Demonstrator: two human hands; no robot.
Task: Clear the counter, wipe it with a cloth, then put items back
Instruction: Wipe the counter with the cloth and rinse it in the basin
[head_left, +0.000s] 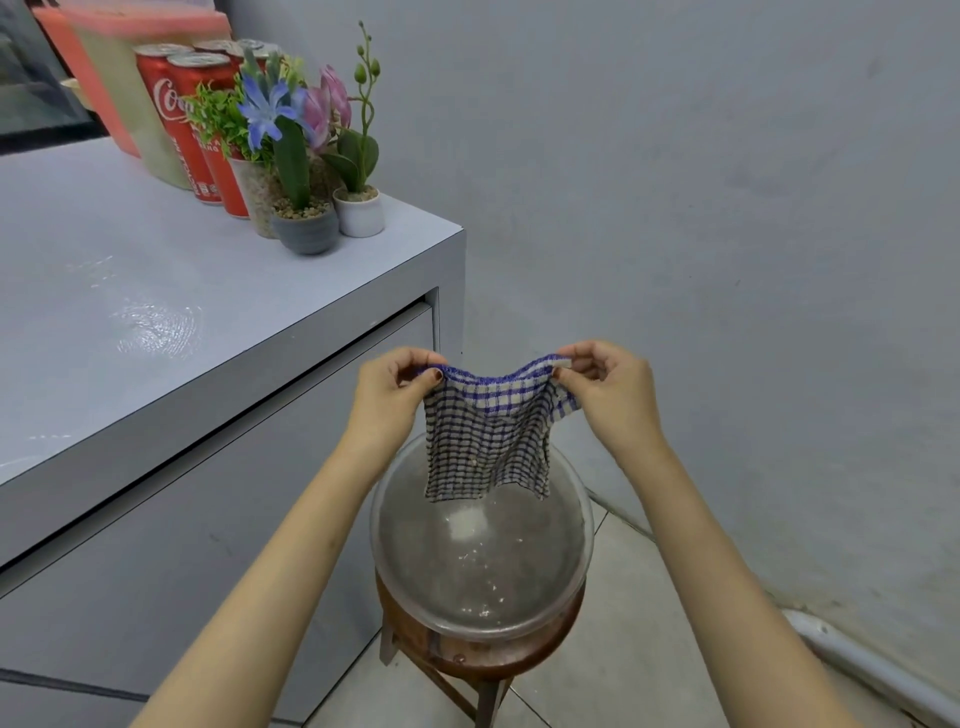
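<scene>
A blue and white checked cloth (488, 436) hangs spread out above a clear glass bowl (582, 525) of water. My left hand (389, 395) pinches its upper left corner. My right hand (608, 389) pinches the upper right corner. The bowl stands on a small round wooden stool (478, 660) beside the grey counter (130, 322). The counter top shows wet streaks near its middle. At the counter's back corner stand red cola cans (187, 135), small potted artificial flowers (306, 208) and a pink-lidded container (130, 78).
A grey wall (727, 208) runs behind and to the right. The floor is tiled, with a pale pipe (872, 670) along the wall's base. The counter's front has a drawer panel (260, 415) under the top edge.
</scene>
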